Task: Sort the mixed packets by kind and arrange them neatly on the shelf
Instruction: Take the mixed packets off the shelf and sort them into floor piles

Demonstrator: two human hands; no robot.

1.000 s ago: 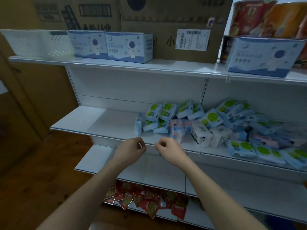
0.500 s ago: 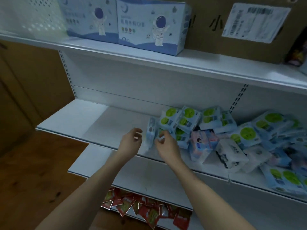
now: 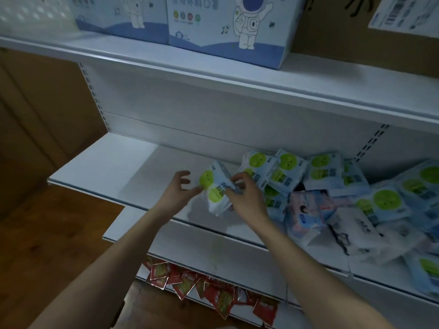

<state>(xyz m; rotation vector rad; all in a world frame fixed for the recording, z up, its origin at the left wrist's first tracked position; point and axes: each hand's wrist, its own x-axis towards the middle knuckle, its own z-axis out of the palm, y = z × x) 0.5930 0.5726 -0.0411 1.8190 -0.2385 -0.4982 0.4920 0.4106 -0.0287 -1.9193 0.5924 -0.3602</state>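
Note:
A white packet with green circles [image 3: 215, 189] is tilted just above the middle shelf [image 3: 123, 167]. My right hand [image 3: 244, 195] grips its right edge between thumb and fingers. My left hand [image 3: 179, 189] touches its left edge with fingers spread. To the right lies a mixed heap: more green-circle packets [image 3: 288, 172], a pink and blue packet [image 3: 308, 210] and white packets with black print [image 3: 354, 231].
Blue and white astronaut boxes [image 3: 228, 24] stand on the top shelf [image 3: 213, 77]. Red sachets [image 3: 213, 293] are piled on the bottom shelf. The left half of the middle shelf is bare. Wooden floor lies at the left.
The view has moved closer to the shelf. My right hand has lifted a green-circle packet from the left end of the heap, and my left hand has come up to its other edge.

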